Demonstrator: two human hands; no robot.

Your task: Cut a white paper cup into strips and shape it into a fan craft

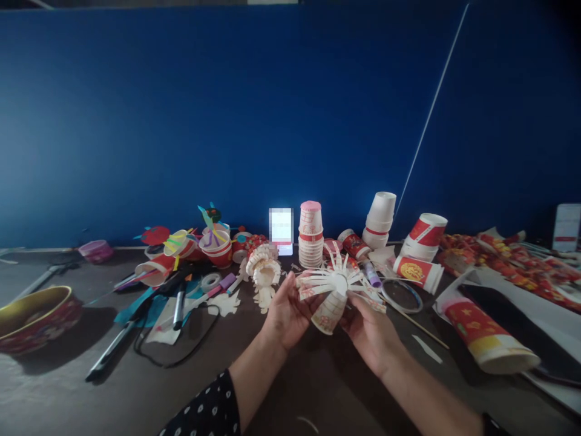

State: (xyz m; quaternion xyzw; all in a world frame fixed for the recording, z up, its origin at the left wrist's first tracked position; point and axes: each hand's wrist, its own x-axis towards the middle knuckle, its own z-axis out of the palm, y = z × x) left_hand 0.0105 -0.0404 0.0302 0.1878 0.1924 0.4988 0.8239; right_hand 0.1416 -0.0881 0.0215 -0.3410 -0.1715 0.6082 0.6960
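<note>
Between both hands is a paper cup (329, 311) with a pale reddish print, tilted just above the table. Thin cut paper strips (339, 280) splay outward from a white round middle at its top; whether cup and strips are one piece I cannot tell. My left hand (285, 316) is closed on the left side of the cup, its thumb up by the strips. From the right, my right hand (370, 332) grips the other side, with its fingertips partly hidden behind the cup and strips.
Behind my hands stand a stack of cups (311, 242) and a lit phone (281, 227). On the left lie a gold-rimmed bowl (43, 324), markers (179, 306) and a selfie-stick-like rod (113, 348). A red cup (485, 333) and a tape ring (402, 297) lie to the right.
</note>
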